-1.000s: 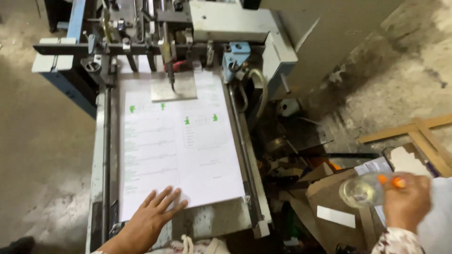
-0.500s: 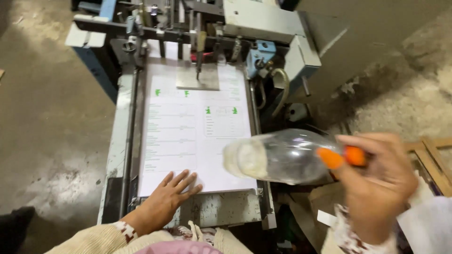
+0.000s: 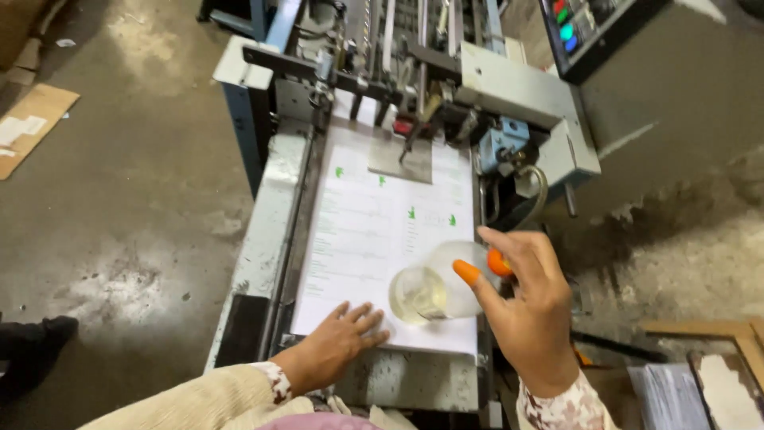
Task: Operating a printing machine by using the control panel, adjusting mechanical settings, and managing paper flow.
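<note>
A stack of white printed sheets (image 3: 374, 231) with small green marks lies on the feed table of a grey machine (image 3: 270, 231). My left hand (image 3: 338, 344) rests flat on the near edge of the stack, fingers spread. My right hand (image 3: 525, 306) holds a clear plastic bottle (image 3: 434, 285) with an orange part under the fingers, tipped on its side over the near right corner of the sheets. The bottle's round base points toward me.
The machine's feed head (image 3: 414, 135) with rollers and a metal plate sits at the far end of the sheets. A control panel with coloured buttons (image 3: 569, 28) is upper right. Cardboard (image 3: 28, 127) lies on the concrete floor at left; wooden frames and papers (image 3: 700, 382) lower right.
My right hand has brought the bottle from the right side up and over the sheets, now lower and nearer the stack. My left hand stays on the stack's near edge.
</note>
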